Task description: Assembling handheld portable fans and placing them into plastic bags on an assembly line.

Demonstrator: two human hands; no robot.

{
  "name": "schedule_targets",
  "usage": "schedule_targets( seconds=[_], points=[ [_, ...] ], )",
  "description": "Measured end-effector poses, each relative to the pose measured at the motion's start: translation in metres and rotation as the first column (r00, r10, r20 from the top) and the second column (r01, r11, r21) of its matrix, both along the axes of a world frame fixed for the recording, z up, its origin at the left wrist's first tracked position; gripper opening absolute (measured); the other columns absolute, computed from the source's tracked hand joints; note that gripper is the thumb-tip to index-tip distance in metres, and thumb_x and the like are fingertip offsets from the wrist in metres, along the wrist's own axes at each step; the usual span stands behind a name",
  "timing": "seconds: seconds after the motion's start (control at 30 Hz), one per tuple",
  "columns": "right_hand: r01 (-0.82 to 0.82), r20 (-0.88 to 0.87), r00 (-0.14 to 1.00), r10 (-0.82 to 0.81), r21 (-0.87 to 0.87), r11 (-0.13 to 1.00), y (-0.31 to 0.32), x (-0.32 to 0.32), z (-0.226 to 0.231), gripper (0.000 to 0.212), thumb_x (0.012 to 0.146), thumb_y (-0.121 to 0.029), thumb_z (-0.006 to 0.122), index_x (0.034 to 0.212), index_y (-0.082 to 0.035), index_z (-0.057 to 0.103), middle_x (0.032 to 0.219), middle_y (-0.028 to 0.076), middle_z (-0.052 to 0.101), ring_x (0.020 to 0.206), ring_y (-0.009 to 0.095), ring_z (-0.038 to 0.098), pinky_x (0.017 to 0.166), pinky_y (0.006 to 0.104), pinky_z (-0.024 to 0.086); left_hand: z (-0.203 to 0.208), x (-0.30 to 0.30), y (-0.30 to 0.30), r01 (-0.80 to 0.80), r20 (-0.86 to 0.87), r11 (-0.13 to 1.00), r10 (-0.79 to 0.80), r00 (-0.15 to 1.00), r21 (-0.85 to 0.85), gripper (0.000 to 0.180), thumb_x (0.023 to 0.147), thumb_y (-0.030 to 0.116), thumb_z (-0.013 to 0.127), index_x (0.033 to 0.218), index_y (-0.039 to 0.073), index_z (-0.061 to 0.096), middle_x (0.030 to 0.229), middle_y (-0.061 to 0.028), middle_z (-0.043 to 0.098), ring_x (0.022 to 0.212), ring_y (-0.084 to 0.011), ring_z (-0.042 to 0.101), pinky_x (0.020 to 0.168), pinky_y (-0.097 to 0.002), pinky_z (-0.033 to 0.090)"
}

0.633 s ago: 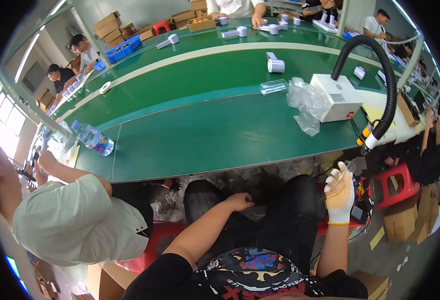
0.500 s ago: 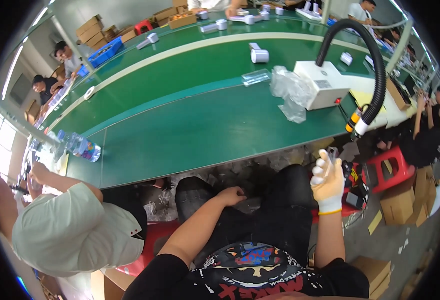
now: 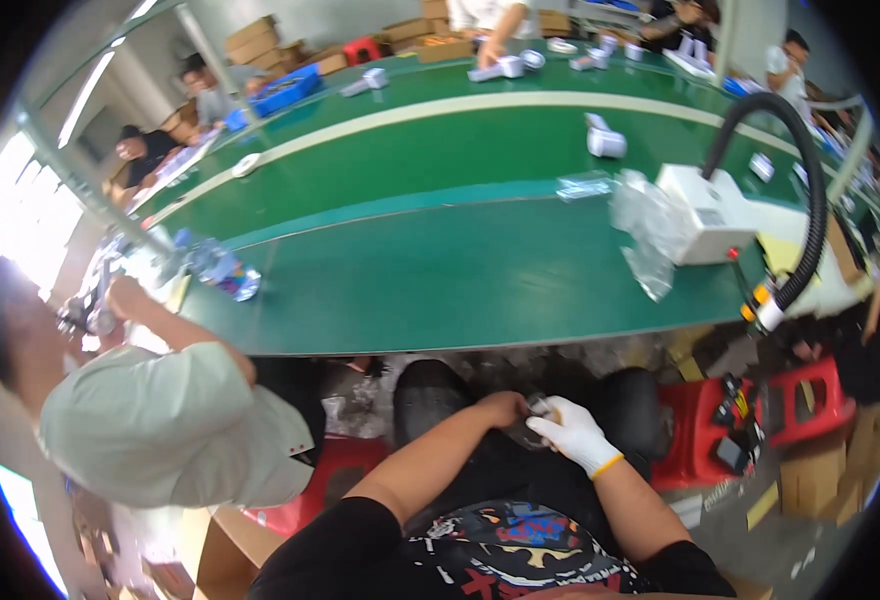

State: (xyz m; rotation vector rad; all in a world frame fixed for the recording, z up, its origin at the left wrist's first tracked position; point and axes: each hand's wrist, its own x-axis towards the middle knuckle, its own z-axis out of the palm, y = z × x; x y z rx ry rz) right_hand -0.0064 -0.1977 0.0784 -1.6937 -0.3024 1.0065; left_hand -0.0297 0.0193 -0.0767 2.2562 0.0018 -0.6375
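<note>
Over my lap my two hands meet. My right hand wears a white glove with a yellow cuff edge; its fingers are closed on a small, clear, shiny piece, too blurred to name more exactly. My bare left hand reaches in from the other side with curled fingers, right at that piece. Its fingertips are partly hidden, so what they grip does not show. Both hands are below the near edge of the green worktable.
On the table stand a white box-shaped machine with a bent black hose, a crumpled plastic bag and a bottle. White handheld devices lie farther back. A person in a pale shirt sits close on my left; red stools stand on my right.
My gloved right hand has come from the right, where it was raised palm up with a small shiny thing, to my left hand over my lap. The view has turned to the left.
</note>
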Motion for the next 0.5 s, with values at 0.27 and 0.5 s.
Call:
schedule_targets(
  seconds=[0.27,0.5],
  points=[
    [0.226,-0.232,0.953,-0.195,0.115,0.967,0.003,0.018,-0.008,0.029,0.096,-0.02,0.074,0.116,-0.003,0.063,0.088,0.007,0.068,0.065,0.016,0.066,0.055,0.0289,0.054,-0.004,-0.009,0.01,-0.074,0.049,0.996,0.076,0.996,-0.05,0.022,0.087,0.021,0.07,0.105,0.011,0.076,0.102,-0.0133,0.077,0.093,-0.0334,0.074,0.083,-0.0437,0.056],
    [0.228,-0.141,0.967,-0.21,0.122,0.966,0.003,0.02,-0.028,0.028,0.092,-0.015,0.078,0.113,-0.004,0.062,0.091,0.008,0.068,0.068,0.017,0.067,0.056,0.0302,0.055,0.008,-0.002,0.009,-0.104,-0.084,0.994,0.101,0.991,-0.025,0.022,0.089,0.024,0.071,0.107,0.012,0.076,0.1,-0.0118,0.077,0.09,-0.0295,0.074,0.079,-0.0431,0.057]
  ],
)
